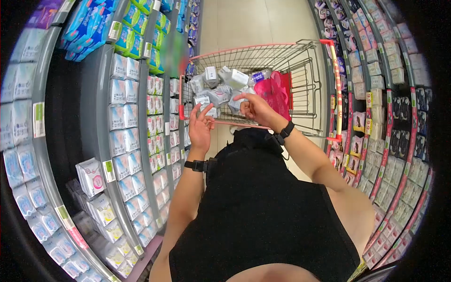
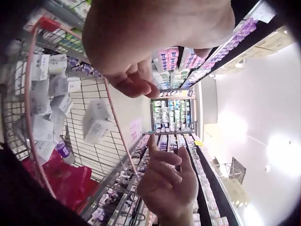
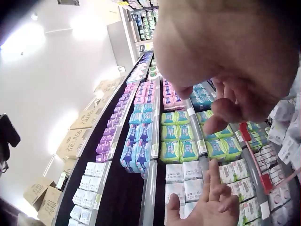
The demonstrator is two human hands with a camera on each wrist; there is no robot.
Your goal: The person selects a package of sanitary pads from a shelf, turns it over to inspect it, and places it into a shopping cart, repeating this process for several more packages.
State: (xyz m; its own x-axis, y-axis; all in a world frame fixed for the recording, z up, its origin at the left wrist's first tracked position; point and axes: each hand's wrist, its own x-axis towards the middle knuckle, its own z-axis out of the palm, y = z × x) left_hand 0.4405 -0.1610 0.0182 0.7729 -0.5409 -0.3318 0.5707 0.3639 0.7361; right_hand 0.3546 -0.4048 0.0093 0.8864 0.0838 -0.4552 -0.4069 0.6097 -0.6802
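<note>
I have tall shelving (image 1: 104,145) on both sides, its outer rows cut off by the dark lens edge. Between stands a wire shopping cart (image 1: 338,89), holding a pink-red plastic bag (image 1: 273,96) beside heaped white packs (image 1: 218,96). My left hand (image 1: 201,129) and right hand (image 1: 258,110) are apart, near the packs, fingers loose — gripping nothing. One blurred pack (image 2: 98,125) — I can't tell whether it's resting. A purple-labelled bottle (image 1: 258,77) lies between packs and bag.
</note>
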